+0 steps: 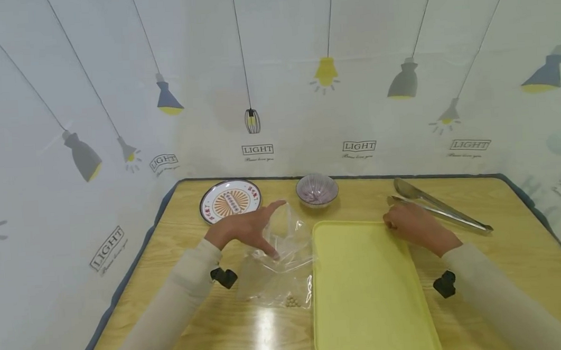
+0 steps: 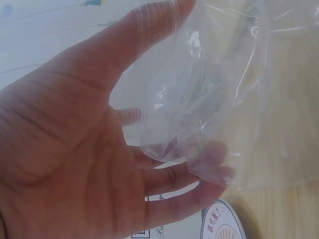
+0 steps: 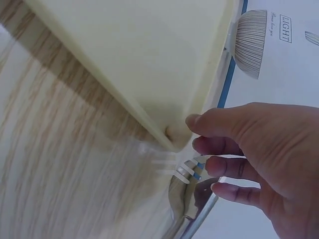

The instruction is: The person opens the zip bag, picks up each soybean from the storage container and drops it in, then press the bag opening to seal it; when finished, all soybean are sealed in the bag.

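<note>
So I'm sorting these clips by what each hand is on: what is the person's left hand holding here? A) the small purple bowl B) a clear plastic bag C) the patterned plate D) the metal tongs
B: the left hand has its fingers and thumb round the clear plastic bag; the tongs, bowl and plate lie untouched by it.

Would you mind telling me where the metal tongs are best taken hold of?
Probably by the joined end of the tongs, from above: they lie flat on the table beside the right hand, spoon tips toward the wall.
</note>
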Demonstrator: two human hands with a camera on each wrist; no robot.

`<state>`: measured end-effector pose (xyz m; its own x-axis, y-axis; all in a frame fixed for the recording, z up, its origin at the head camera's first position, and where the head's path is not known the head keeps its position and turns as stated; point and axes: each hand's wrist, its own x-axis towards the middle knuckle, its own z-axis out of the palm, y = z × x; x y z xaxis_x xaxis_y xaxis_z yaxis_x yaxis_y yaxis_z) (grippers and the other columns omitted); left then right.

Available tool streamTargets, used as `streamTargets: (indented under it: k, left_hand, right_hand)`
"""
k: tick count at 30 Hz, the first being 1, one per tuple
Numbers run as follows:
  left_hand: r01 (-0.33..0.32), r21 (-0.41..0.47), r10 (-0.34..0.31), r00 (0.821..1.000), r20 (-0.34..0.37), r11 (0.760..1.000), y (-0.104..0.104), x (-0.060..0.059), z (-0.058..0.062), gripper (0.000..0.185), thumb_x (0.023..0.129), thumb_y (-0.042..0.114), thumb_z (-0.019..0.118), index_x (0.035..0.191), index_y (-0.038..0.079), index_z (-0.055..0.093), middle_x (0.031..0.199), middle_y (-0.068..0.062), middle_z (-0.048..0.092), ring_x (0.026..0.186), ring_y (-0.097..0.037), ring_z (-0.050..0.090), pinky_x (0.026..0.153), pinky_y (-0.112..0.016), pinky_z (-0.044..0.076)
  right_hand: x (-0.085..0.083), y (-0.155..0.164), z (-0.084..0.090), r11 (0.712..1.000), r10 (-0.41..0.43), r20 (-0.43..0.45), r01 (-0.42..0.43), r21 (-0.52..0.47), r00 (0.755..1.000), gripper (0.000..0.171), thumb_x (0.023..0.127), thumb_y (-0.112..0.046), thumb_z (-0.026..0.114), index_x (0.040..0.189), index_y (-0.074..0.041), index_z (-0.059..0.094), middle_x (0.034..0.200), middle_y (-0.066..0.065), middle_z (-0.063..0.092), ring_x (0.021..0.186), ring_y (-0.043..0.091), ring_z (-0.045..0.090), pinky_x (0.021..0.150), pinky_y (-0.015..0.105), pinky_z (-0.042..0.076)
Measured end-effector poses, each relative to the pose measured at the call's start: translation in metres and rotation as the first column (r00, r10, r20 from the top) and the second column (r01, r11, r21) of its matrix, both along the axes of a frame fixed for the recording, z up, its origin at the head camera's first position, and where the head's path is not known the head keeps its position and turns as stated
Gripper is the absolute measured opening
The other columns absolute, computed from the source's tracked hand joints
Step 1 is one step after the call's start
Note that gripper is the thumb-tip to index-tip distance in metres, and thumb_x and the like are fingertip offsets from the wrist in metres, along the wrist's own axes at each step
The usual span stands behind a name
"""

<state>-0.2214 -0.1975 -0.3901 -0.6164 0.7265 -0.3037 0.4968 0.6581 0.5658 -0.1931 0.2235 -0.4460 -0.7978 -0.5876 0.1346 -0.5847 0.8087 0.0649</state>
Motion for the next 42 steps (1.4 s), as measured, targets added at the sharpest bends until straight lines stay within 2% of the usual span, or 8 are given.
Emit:
streamTargets:
  k: [5, 9, 15, 21, 25, 28, 36, 42]
  left_hand:
    - [-0.007, -0.017, 0.007, 1.0, -0.001, 1.0, 0.002, 0.001, -0.004, 0.13, 0.074, 0.041, 0.09, 0.163, 0.015, -0.002, 0.164, -0.03, 0.017, 0.149, -0.042, 0.033, 0.125, -0.05, 0.027]
    - [-0.003, -0.039, 0.002, 1.0, -0.009, 0.999, 0.003, 0.003, -0.005, 0.13, 0.074, 0.042, 0.09, 0.163, 0.015, -0.002, 0.162, -0.032, 0.024, 0.147, -0.042, 0.036, 0.124, -0.049, 0.029]
    - [-0.003, -0.03, 0.003, 1.0, -0.003, 1.0, 0.005, 0.004, 0.001, 0.129, 0.075, 0.041, 0.089, 0.163, 0.014, -0.002, 0.16, -0.033, 0.026, 0.144, -0.043, 0.04, 0.123, -0.05, 0.031]
    - [-0.014, -0.023, 0.014, 1.0, 0.008, 1.0, 0.002, 0.003, -0.001, 0.13, 0.075, 0.041, 0.089, 0.163, 0.014, -0.002, 0.163, -0.031, 0.021, 0.14, -0.042, 0.047, 0.123, -0.049, 0.031]
    - [-0.022, -0.029, 0.022, 1.0, 0.013, 0.999, 0.001, 0.002, -0.001, 0.131, 0.074, 0.041, 0.09, 0.163, 0.016, -0.003, 0.165, -0.029, 0.018, 0.142, -0.042, 0.043, 0.124, -0.049, 0.029]
    - [-0.022, -0.033, 0.022, 1.0, 0.009, 0.999, 0.0, 0.002, -0.001, 0.13, 0.074, 0.041, 0.09, 0.163, 0.016, -0.003, 0.164, -0.03, 0.02, 0.144, -0.043, 0.041, 0.124, -0.05, 0.029]
    - [-0.013, -0.058, 0.012, 1.0, -0.011, 0.998, 0.002, 0.002, 0.002, 0.13, 0.075, 0.042, 0.089, 0.163, 0.015, -0.003, 0.162, -0.032, 0.022, 0.151, -0.043, 0.026, 0.125, -0.051, 0.027]
    - [0.005, -0.041, -0.005, 1.0, -0.003, 0.999, 0.005, 0.002, 0.003, 0.129, 0.075, 0.04, 0.089, 0.163, 0.014, -0.002, 0.163, -0.031, 0.022, 0.152, -0.041, 0.025, 0.125, -0.051, 0.026]
  right_hand:
    - [0.004, 0.001, 0.007, 1.0, -0.008, 0.005, 0.008, 0.008, 1.0, 0.028, 0.082, -0.001, 0.078, 0.069, -0.017, 0.059, 0.066, -0.006, 0.055, 0.057, 0.006, 0.037, 0.052, 0.025, 0.035]
    - [0.004, -0.002, 0.014, 1.0, -0.013, 0.004, 0.013, 0.015, 1.0, 0.023, 0.083, -0.005, 0.079, 0.073, -0.017, 0.063, 0.07, -0.004, 0.057, 0.054, 0.004, 0.039, 0.048, 0.023, 0.034]
    - [0.001, -0.01, 0.033, 1.0, 0.006, -0.025, -0.006, -0.005, 1.0, 0.029, 0.087, -0.005, 0.076, 0.069, -0.018, 0.057, 0.064, -0.006, 0.049, 0.058, 0.006, 0.036, 0.053, 0.023, 0.031]
    - [-0.005, -0.026, 0.058, 0.999, 0.052, -0.078, -0.051, 0.011, 0.996, 0.015, 0.086, -0.007, 0.078, 0.077, -0.013, 0.067, 0.069, -0.001, 0.061, 0.055, 0.006, 0.048, 0.057, 0.033, 0.049]
    - [-0.01, -0.042, 0.074, 1.0, 0.016, -0.044, -0.016, 0.006, 0.999, 0.008, 0.088, -0.009, 0.077, 0.083, -0.014, 0.071, 0.077, -0.001, 0.068, 0.06, 0.01, 0.056, 0.061, 0.037, 0.049]
    - [-0.011, -0.059, 0.084, 1.0, 0.001, -0.026, 0.0, 0.008, 1.0, 0.005, 0.089, -0.009, 0.075, 0.09, -0.014, 0.075, 0.085, 0.0, 0.073, 0.069, 0.011, 0.063, 0.071, 0.043, 0.051]
    - [-0.008, -0.108, 0.101, 0.996, 0.086, -0.089, -0.088, -0.01, 0.992, 0.004, 0.089, -0.011, 0.076, 0.092, -0.014, 0.075, 0.088, 0.0, 0.075, 0.075, 0.015, 0.068, 0.071, 0.039, 0.049]
    - [-0.003, -0.15, 0.104, 0.977, 0.202, -0.135, -0.209, -0.04, 0.97, 0.004, 0.088, -0.013, 0.076, 0.087, -0.016, 0.073, 0.083, -0.003, 0.073, 0.073, 0.013, 0.063, 0.068, 0.036, 0.045]
